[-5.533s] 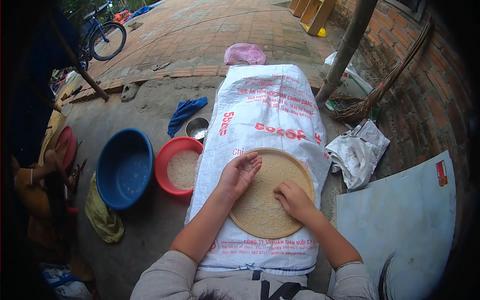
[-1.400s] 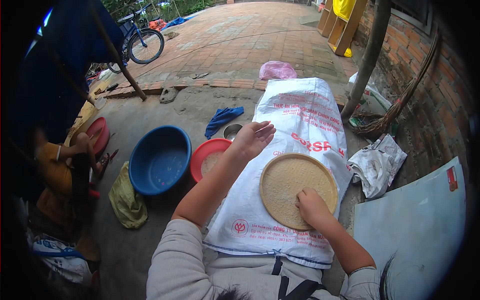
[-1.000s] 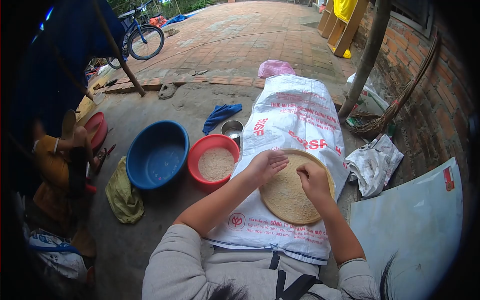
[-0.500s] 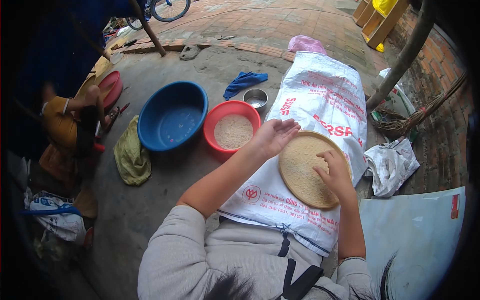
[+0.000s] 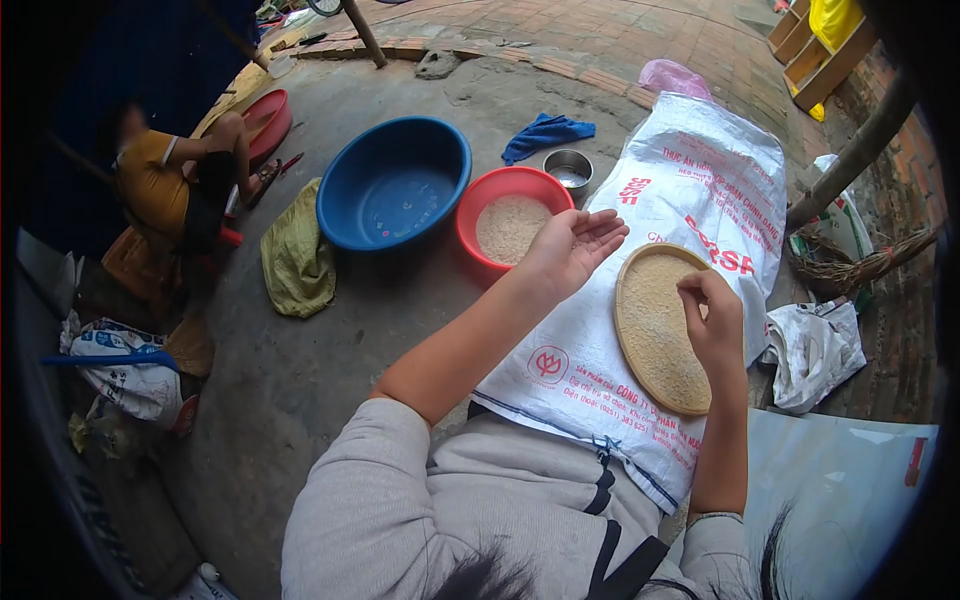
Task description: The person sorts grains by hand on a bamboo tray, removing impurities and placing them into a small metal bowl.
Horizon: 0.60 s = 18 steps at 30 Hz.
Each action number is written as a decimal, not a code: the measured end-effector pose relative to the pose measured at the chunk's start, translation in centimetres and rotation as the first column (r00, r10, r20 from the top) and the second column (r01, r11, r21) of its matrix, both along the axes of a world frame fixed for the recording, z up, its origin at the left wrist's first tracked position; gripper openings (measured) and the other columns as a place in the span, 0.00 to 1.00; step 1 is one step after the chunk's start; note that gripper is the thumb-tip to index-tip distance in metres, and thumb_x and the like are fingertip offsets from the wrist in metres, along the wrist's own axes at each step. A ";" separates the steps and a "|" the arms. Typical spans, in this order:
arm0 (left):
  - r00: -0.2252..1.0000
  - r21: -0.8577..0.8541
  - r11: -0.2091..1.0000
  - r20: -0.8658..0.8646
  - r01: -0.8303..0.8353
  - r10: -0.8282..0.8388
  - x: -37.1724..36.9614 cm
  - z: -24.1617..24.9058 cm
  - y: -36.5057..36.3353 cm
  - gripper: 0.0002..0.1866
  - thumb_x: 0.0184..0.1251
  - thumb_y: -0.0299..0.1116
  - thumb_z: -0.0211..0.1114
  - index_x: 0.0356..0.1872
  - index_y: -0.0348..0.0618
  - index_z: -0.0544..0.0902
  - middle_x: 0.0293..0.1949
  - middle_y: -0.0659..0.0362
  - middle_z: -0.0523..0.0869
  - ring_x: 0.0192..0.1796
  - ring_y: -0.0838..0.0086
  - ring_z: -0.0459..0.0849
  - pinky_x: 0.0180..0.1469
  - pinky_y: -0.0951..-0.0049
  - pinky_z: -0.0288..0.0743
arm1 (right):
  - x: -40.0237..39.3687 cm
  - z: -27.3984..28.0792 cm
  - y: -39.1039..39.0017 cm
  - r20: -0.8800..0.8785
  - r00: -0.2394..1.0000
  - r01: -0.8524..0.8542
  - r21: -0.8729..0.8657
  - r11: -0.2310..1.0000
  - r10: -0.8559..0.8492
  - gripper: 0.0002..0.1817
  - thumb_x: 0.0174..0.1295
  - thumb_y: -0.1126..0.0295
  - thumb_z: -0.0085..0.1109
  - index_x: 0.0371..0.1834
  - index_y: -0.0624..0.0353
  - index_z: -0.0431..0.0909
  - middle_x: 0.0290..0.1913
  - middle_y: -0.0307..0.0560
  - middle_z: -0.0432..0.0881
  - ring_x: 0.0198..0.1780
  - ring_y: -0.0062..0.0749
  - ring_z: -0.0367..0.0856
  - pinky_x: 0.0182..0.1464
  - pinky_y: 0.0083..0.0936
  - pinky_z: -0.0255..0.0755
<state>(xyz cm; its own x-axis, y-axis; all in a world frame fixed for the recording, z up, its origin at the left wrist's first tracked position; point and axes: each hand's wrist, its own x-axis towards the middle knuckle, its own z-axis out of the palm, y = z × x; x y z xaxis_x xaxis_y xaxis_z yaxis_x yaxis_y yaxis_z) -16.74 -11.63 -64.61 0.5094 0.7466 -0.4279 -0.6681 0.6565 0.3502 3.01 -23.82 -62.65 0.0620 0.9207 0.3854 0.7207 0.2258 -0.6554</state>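
A round woven tray (image 5: 668,335) of pale rice-like grain lies on a white printed sack (image 5: 715,150) spread over my lap and beyond. Above the tray's right side is my right hand (image 5: 716,315), thumb and fingertips pinched together; anything between them is too small to see. My left hand (image 5: 578,250) is palm up with its fingers stretched out, left of the tray and near a red basin (image 5: 465,215) part-filled with similar grain. Whether any grains rest in that palm cannot be made out.
Left of the red basin stands a large blue basin (image 5: 455,150). A small metal bowl (image 5: 569,168) and a blue cloth (image 5: 545,137) lie behind. Another person (image 5: 160,185) sits at far left by a red tub (image 5: 272,125). A wooden post (image 5: 850,150) leans at right.
My view has turned left, so the scene sits further right. My right hand's spread fingers have come together in a pinch. My left hand stays palm up.
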 end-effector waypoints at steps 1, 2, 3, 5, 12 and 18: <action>1.000 -0.001 1.000 -0.005 0.014 -0.014 0.5 0.3 -0.4 0.18 0.74 0.31 0.42 0.50 0.24 0.73 0.52 0.41 0.76 0.57 0.55 0.78 0.62 0.62 0.76 | -1.1 1.0 0.7 -0.055 0.999 0.008 0.082 0.997 -0.003 0.06 0.55 0.84 0.60 0.35 0.66 0.77 0.33 0.51 0.79 0.35 0.36 0.80 0.37 0.28 0.73; 0.998 0.002 0.998 0.017 0.064 -0.064 1.1 0.8 -0.8 0.18 0.74 0.31 0.43 0.50 0.24 0.73 0.51 0.42 0.77 0.56 0.56 0.79 0.62 0.63 0.76 | -2.3 1.9 1.2 -0.080 0.997 -0.011 0.130 0.991 0.021 0.06 0.55 0.84 0.60 0.36 0.66 0.78 0.34 0.51 0.80 0.36 0.37 0.81 0.38 0.28 0.74; 0.993 0.005 0.994 0.039 0.112 -0.113 1.5 1.1 -1.1 0.18 0.74 0.32 0.43 0.51 0.25 0.72 0.51 0.42 0.77 0.55 0.57 0.79 0.62 0.64 0.76 | -3.3 2.7 1.7 -0.104 0.993 -0.029 0.179 0.983 0.048 0.07 0.55 0.83 0.60 0.37 0.65 0.78 0.35 0.51 0.80 0.36 0.38 0.81 0.39 0.28 0.74; 0.981 0.036 0.984 0.076 0.177 -0.179 2.1 1.0 -1.5 0.18 0.75 0.31 0.42 0.53 0.25 0.71 0.51 0.43 0.76 0.54 0.59 0.79 0.59 0.66 0.77 | -4.7 3.8 2.5 0.000 0.989 -0.142 0.218 0.966 0.146 0.08 0.55 0.83 0.60 0.37 0.64 0.79 0.38 0.49 0.81 0.41 0.39 0.81 0.42 0.31 0.75; 0.979 0.055 0.990 0.155 0.129 -0.136 1.5 3.8 -1.3 0.21 0.75 0.29 0.40 0.60 0.20 0.65 0.59 0.38 0.71 0.65 0.52 0.71 0.68 0.61 0.71 | -0.9 3.4 0.3 0.063 0.998 -0.015 0.120 0.993 0.008 0.13 0.57 0.76 0.61 0.46 0.62 0.78 0.47 0.51 0.79 0.50 0.45 0.78 0.52 0.34 0.72; 0.991 -0.003 0.998 0.117 -0.059 0.059 -0.9 2.0 2.4 0.21 0.75 0.27 0.39 0.61 0.20 0.64 0.61 0.37 0.70 0.66 0.50 0.70 0.69 0.60 0.68 | 4.4 -1.0 -4.9 0.144 0.971 -0.122 -0.379 0.917 0.189 0.12 0.57 0.73 0.62 0.44 0.63 0.76 0.43 0.52 0.76 0.47 0.48 0.77 0.50 0.34 0.71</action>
<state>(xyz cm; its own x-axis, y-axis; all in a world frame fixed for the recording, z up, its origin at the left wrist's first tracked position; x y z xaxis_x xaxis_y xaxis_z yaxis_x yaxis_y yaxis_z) -17.65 -9.22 -62.62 0.5112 0.7768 -0.3677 -0.7417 0.6149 0.2680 7.37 -28.71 -63.63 -0.1306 0.9914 0.0122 0.8060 0.1133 -0.5810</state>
